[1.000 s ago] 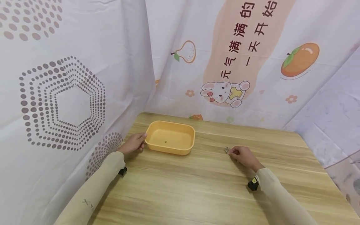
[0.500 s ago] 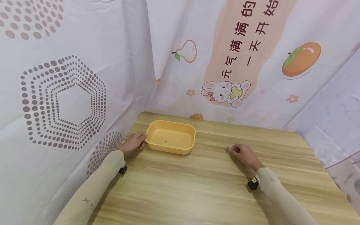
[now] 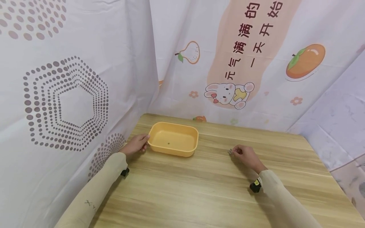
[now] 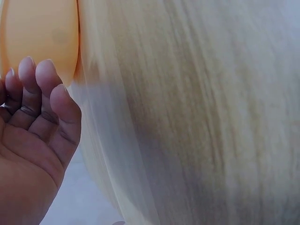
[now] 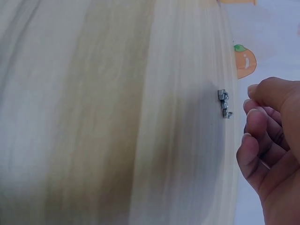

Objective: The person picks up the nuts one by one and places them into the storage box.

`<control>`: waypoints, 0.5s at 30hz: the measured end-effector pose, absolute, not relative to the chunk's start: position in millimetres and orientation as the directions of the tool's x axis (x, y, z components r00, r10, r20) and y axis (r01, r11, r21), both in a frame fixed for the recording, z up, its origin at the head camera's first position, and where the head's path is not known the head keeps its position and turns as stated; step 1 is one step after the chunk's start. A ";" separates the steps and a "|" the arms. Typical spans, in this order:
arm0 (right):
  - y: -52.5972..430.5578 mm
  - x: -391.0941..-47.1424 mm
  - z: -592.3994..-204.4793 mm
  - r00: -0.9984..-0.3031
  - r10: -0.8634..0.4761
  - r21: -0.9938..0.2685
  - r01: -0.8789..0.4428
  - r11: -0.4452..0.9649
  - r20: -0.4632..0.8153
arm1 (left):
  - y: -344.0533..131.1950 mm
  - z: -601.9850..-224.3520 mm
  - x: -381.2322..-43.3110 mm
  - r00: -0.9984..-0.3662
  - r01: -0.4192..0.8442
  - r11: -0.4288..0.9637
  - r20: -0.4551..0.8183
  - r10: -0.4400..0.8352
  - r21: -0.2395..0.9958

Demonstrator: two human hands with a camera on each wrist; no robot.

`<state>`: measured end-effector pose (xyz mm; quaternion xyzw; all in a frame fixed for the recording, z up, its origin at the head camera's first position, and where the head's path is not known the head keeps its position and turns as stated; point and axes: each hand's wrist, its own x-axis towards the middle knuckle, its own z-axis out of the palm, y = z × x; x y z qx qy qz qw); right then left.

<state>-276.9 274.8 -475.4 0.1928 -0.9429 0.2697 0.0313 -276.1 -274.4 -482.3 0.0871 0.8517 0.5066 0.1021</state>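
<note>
Left hand (image 3: 136, 144) pinching left rim of orange tray (image 3: 176, 136). One tiny piece (image 3: 168, 143) on tray floor. Right of tray: small metal parts (image 3: 229, 152) on table (image 3: 185, 190), then right hand (image 3: 246, 156), thumb and forefinger together; can't tell if holding one.

tray (image 3: 179, 136): on table (image 3: 182, 190) | parts (image 3: 229, 152): right of tray | curtain (image 3: 179, 85): behind

The head view is bright, with a pale shine on the surface (image 3: 196, 196), while both wrist views are dimmer and a bit blurry, with soft dark shadows across it.
</note>
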 end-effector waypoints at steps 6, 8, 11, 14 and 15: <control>270.1 -276.8 -472.5 -0.923 -0.340 -0.492 -0.383 0.782 0.177 | -272.7 -481.7 -275.5 -0.967 0.046 0.479 -0.081 0.240 0.877; 269.1 -277.7 -472.3 -0.921 -0.344 -0.481 -0.390 0.785 0.184 | -272.5 -481.5 -275.0 -0.968 0.049 0.482 -0.077 0.239 0.875; 267.7 -279.6 -472.8 -0.922 -0.345 -0.472 -0.387 0.792 0.177 | -272.6 -481.4 -274.3 -0.967 0.047 0.477 -0.080 0.243 0.878; 266.0 -280.8 -472.2 -0.923 -0.347 -0.476 -0.382 0.792 0.164 | -272.8 -481.2 -274.1 -0.965 0.042 0.469 -0.087 0.249 0.882; 265.1 -280.9 -471.8 -0.925 -0.344 -0.478 -0.378 0.793 0.160 | -272.8 -481.2 -274.2 -0.965 0.036 0.464 -0.091 0.247 0.885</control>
